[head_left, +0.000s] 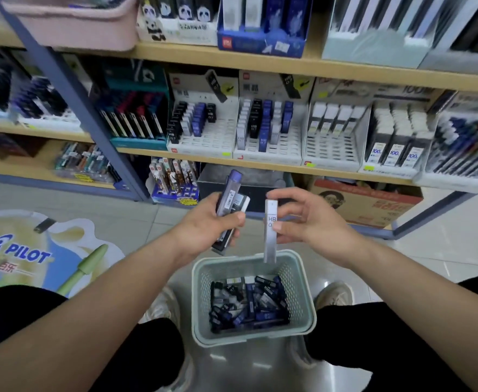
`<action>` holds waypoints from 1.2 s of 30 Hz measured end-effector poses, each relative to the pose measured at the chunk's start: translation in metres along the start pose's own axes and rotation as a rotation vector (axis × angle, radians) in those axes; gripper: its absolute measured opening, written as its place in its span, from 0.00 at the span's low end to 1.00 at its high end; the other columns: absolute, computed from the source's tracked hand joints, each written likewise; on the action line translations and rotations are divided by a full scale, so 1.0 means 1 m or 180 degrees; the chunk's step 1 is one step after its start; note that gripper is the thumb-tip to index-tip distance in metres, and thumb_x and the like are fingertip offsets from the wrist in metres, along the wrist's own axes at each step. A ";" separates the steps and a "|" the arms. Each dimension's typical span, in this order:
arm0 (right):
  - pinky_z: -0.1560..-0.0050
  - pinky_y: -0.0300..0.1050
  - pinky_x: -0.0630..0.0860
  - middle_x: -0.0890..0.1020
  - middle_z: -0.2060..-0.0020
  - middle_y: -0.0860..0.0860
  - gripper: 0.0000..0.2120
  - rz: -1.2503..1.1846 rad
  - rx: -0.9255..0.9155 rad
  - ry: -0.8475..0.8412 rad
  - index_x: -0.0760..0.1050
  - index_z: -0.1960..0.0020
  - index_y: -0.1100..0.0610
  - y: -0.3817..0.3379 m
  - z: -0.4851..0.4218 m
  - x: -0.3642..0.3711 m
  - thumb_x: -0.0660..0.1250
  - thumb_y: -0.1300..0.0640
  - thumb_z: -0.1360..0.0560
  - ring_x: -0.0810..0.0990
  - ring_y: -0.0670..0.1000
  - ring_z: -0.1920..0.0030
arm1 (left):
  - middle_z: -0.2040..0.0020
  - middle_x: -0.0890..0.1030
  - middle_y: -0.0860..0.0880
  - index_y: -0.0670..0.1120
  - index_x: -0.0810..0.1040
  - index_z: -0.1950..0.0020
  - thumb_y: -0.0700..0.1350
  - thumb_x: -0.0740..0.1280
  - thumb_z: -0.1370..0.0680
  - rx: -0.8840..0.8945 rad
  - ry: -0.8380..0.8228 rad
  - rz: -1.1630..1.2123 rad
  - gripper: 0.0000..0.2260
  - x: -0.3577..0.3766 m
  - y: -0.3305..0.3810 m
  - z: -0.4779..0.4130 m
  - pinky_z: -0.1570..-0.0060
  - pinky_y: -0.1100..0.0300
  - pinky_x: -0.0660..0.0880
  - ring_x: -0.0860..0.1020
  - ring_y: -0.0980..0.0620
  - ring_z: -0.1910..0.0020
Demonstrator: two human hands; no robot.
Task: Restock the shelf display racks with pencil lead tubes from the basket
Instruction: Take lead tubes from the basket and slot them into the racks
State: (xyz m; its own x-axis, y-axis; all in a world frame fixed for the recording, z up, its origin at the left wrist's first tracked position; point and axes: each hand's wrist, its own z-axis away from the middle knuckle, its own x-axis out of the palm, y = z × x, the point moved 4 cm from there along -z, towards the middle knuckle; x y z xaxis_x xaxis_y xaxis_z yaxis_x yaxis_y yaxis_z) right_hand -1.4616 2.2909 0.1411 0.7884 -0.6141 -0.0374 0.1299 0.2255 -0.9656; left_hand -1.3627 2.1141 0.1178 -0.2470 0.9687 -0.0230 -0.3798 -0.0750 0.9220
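Observation:
A pale green basket (302, 295) sits on the floor between my knees, holding several dark blue and black lead tubes (249, 304). Above its far rim, my left hand (206, 224) grips a small bunch of tubes (229, 199), the blue one sticking up. My right hand (314, 219) pinches a single white tube marked HB (270, 230), held upright between thumb and fingers. On the shelf ahead stand white display racks (206, 137) (268, 140), partly filled with black, blue and white tubes, front slots bare.
More racks with white tubes (331, 142) and boxed leads (396, 154) stand to the right. A cardboard box (365, 202) and pen displays (172, 179) sit under the lowest shelf. A blue shelf post (90, 114) slants at left. A Pilot floor sticker (34, 256) lies left.

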 end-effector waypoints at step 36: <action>0.56 0.30 0.75 0.80 0.58 0.45 0.07 0.1514 -0.1387 0.1099 0.78 0.54 0.49 -0.070 -0.294 0.073 0.74 0.59 0.25 0.79 0.42 0.57 | 0.54 0.81 0.44 0.47 0.74 0.40 0.42 0.68 0.19 0.0268 0.1206 0.0238 0.09 -0.175 0.032 -0.042 0.58 0.56 0.82 0.80 0.52 0.61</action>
State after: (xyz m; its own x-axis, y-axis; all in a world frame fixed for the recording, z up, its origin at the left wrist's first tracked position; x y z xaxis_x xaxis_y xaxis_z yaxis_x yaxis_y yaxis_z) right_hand -1.5896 2.0080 0.1303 0.4560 -0.7444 -0.4878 -0.4871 0.2500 -0.8368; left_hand -1.3694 1.9321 0.1348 -0.5888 0.8042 -0.0812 -0.2779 -0.1071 0.9546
